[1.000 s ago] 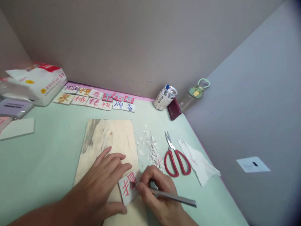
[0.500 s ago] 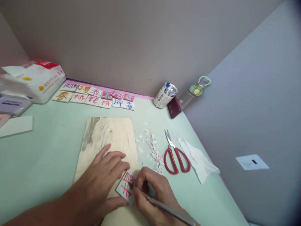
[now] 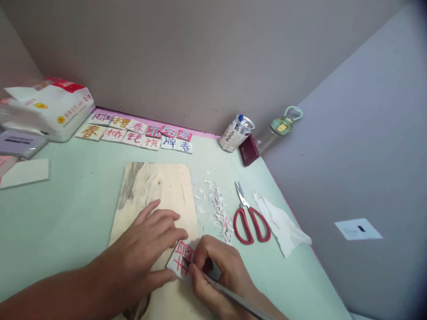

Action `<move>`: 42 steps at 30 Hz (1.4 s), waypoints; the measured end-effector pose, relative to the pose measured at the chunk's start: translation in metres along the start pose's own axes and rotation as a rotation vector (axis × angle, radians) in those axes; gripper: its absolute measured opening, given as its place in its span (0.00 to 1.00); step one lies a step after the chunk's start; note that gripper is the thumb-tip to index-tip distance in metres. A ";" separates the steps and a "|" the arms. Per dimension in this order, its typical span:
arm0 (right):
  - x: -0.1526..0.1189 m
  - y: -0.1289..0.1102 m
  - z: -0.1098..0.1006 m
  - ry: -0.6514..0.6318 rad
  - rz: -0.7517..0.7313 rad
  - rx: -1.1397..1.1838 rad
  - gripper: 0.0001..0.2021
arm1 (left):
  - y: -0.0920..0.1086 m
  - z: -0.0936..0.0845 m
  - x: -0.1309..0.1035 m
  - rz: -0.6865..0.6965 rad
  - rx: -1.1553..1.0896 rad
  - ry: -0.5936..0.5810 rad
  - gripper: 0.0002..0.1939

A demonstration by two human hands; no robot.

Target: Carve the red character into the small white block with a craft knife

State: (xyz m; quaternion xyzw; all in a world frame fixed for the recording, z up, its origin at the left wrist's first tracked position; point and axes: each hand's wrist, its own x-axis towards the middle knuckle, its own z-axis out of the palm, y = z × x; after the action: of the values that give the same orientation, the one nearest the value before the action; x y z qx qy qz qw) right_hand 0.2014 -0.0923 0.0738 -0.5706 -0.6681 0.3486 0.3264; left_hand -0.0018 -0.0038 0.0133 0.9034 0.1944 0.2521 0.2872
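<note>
My left hand (image 3: 145, 251) presses a small white tile with a red character (image 3: 180, 262) against the wooden board (image 3: 152, 190), fingers and thumb gripping its left side. My right hand (image 3: 214, 272) grips a thin metal carving knife (image 3: 240, 303) like a pen, its tip resting on the tile's red strokes. The knife's handle runs back to the lower right.
White shavings (image 3: 217, 211) lie right of the board, then red scissors (image 3: 249, 219) and a crumpled tissue (image 3: 281, 225). Two rows of carved character tiles (image 3: 137, 131) line the back edge. A can (image 3: 237, 133), dark red case (image 3: 249, 152), bottle (image 3: 279, 127) and tissue pack (image 3: 49, 107) stand around.
The tile has turned under my left hand from upright to tilted leftward. My right hand shifted slightly left and lower with the knife tip staying on the tile.
</note>
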 end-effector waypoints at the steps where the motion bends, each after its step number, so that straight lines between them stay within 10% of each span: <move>1: 0.000 0.000 0.000 -0.007 -0.006 -0.005 0.07 | 0.000 0.000 0.000 0.000 0.002 0.001 0.31; 42: -0.001 -0.012 -0.008 -0.134 0.068 0.011 0.07 | 0.000 -0.002 0.003 -0.025 0.000 -0.012 0.28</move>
State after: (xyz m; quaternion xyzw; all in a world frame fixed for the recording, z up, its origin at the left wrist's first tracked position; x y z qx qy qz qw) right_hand 0.2015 -0.0936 0.0878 -0.5667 -0.6665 0.4008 0.2721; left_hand -0.0011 -0.0016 0.0159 0.9024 0.2039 0.2430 0.2915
